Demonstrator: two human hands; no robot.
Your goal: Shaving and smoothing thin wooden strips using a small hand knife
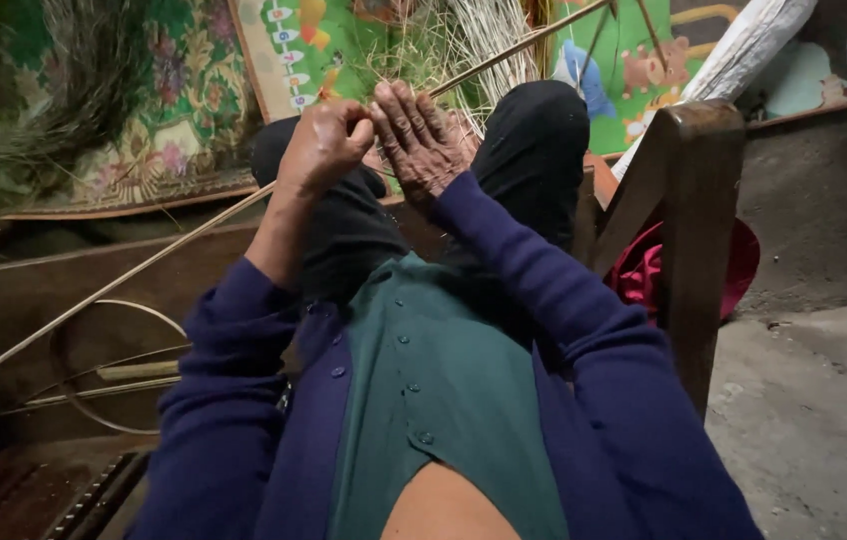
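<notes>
In the head view, the left hand (324,145) is curled into a fist around a long thin cane strip (144,265), which runs slantwise from the lower left up past the knees. The right hand (422,140) lies flat, fingers together, touching the left above the lap. A bundle of pale reeds (474,40) lies beyond on the patterned mat (194,110). A wooden chair arm (689,200) stands at the right.

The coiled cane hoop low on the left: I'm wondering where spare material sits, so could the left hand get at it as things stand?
Probably yes, once freed. The left hand is closed on the long cane strip, raised above the knees. The hoop lies below on that side, with nothing visible between.
</notes>
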